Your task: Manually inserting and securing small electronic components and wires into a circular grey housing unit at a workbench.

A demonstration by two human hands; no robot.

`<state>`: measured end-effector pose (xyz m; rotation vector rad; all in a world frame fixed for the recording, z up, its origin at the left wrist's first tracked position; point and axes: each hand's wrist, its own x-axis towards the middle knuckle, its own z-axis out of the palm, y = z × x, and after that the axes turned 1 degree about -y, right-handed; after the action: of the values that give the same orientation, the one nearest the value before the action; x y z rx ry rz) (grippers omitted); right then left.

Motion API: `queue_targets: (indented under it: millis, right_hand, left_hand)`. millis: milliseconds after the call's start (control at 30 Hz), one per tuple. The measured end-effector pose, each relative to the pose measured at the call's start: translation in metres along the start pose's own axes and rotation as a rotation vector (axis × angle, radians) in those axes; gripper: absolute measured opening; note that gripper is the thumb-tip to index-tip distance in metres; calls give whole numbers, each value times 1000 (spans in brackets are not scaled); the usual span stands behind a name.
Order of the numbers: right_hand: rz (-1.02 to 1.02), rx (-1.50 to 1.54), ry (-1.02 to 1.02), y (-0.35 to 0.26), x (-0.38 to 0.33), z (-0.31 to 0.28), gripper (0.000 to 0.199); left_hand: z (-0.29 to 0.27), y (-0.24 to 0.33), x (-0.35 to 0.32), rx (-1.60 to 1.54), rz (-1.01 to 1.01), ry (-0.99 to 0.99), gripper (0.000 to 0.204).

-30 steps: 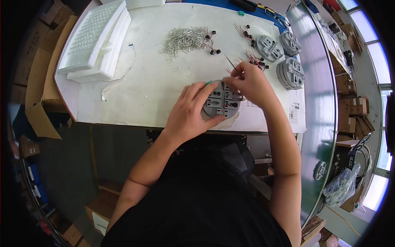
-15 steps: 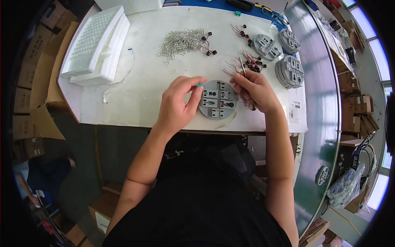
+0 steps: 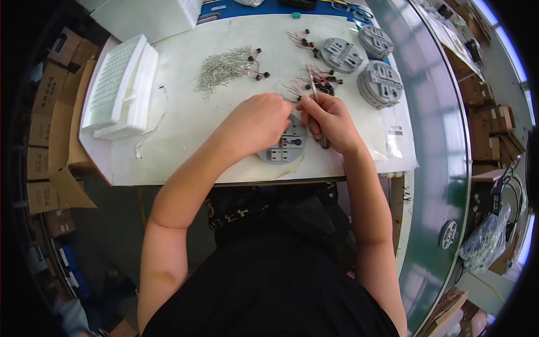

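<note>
From the head view, your left hand lies over the round grey disc near the front edge of the white tabletop, covering its upper left part, so only the lower and right portions with their slots show. The fingers of that hand curl down onto the disc, but whether they pinch anything underneath is hidden and you cannot tell. Your right hand sits just beside it, touching the disc's right rim, with its fingers clenched on a thin metal tool that points up and away from you; its lower end is lost behind the hand. Just beyond both hands lies a cluster of small black parts with red wires, too small to make out singly. Farther left is a heap of silvery metal pins, and a white foam tray rests at the left edge. Stacks of grey discs stand to the right.
</note>
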<state>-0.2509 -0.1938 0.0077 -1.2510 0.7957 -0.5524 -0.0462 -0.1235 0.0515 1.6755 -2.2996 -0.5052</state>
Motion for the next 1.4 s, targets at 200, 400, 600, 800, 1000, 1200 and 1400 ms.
queue_targets:
  millis: [200, 400, 600, 800, 1000, 1200, 1400]
  right_hand:
    - [-22, 301, 2, 0, -8, -7, 54]
    - [-230, 344, 61, -16, -23, -17, 59]
    - [-185, -342, 96, -58, -53, 3, 48]
    - [-211, -1160, -33, -53, -57, 37, 37]
    - [-133, -1373, -79, -55, -51, 57, 34]
    - [-158, -1410, -55, -47, -43, 63, 35]
    - [-207, -1399, -49, -41, -44, 61, 40]
  left_hand:
    - [-23, 38, -10, 155, -67, -23, 61]
    - [-2, 53, -31, 170, -64, 30, 66]
    - [53, 22, -73, -274, -18, 675, 80]
    - [59, 13, -100, -256, -91, 580, 96]
    - [53, 0, -101, -494, -181, 434, 102]
    - [58, -4, -98, -478, -150, 499, 99]
    - [62, -5, -96, -470, -117, 567, 103]
